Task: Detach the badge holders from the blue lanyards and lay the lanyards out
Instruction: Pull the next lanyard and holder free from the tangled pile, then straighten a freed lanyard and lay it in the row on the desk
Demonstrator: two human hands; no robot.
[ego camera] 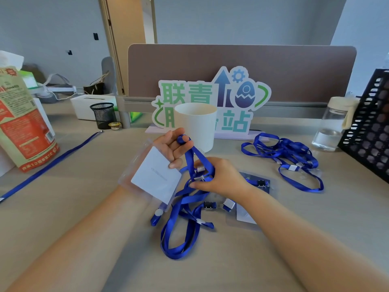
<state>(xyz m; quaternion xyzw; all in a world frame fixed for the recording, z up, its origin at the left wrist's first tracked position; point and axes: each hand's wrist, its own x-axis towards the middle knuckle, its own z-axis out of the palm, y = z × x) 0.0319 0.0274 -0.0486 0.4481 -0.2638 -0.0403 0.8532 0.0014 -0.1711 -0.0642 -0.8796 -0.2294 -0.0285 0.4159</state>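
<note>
My left hand (171, 147) is raised above the desk, pinching a loop of a blue lanyard (185, 209) between thumb and fingers, with a clear badge holder (154, 178) and its white card held against the palm. My right hand (219, 177) grips the tangled straps of that lanyard near its white clips. The strap's lower loop hangs down onto the desk. One lanyard (52, 163) lies stretched out straight at the left. A pile of several tangled lanyards (290, 157) sits at the right. Badge holders (259, 183) lie under my right wrist.
A white cup (197, 125) stands just behind my hands, in front of a printed sign (231, 93). A snack bag (21, 123) stands at the left, a mesh pen cup (103, 114) behind it. A water bottle (334, 123) and black mesh rack (370, 123) stand at the right.
</note>
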